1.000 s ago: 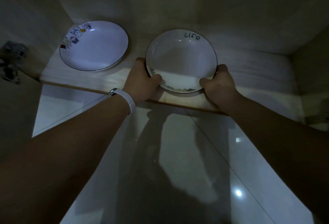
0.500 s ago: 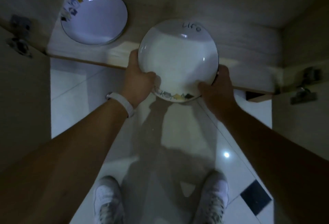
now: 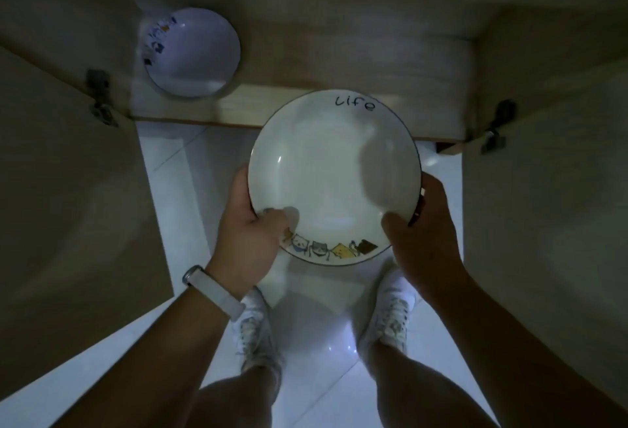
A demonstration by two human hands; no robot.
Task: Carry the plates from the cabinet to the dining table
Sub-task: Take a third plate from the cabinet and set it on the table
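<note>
Head view: white plate held in two hands just outside the open cabinet.

Left hand [image 3: 248, 240] and right hand [image 3: 421, 240] each clamp the near rim of the plate [image 3: 334, 176], thumbs on its face, fingers underneath; its far edge overlaps the shelf edge [image 3: 217, 111], and it hangs above the tiled floor [image 3: 190, 169]. A second plate [image 3: 193, 54] sits far left on the shelf. Both grips sit on the near side only, so the far rim could dip and slide free. The open doors, left door [image 3: 68, 189] and right door [image 3: 550, 189], flank the hands, and turning away in dim light risks clipping one.
</note>
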